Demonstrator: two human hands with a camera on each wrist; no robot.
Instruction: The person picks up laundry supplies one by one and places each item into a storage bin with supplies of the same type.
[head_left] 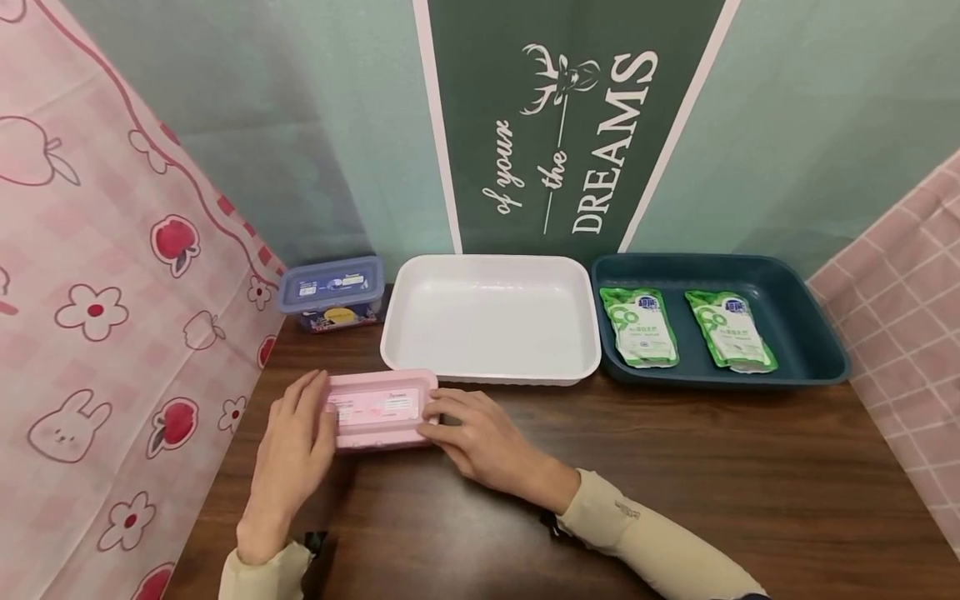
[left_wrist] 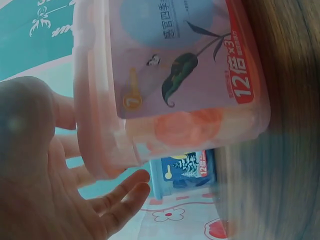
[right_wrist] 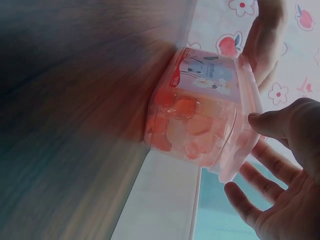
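Standing on the bench (head_left: 637, 467), just off the near left corner of the white tray (head_left: 487, 333): a lidded pink tub (head_left: 378, 408) (see-through at the sides, with orange-pink lumps (right_wrist: 187, 112) showing). Grip apart on both sides, left hand (head_left: 294, 446) and right hand (head_left: 483, 433) set at opposite ends of the lid (head_left: 382, 380), fingers spread and touching rather than clamped round it. Likely to handle as stiff, smooth, slightly slippery plastic, moderately weighted low down. Better to take hold of the walls (right_wrist: 210, 82) beneath the lid, at the ends farther from and nearer to the white tray, given the chance of popping the lid loose. Keep level, squeeze lightly. Also around: left of the white tray, a blue tub (head_left: 330, 286); right of it, a dark teal tray (head_left: 806, 329) bearing two green pouches (head_left: 642, 331).
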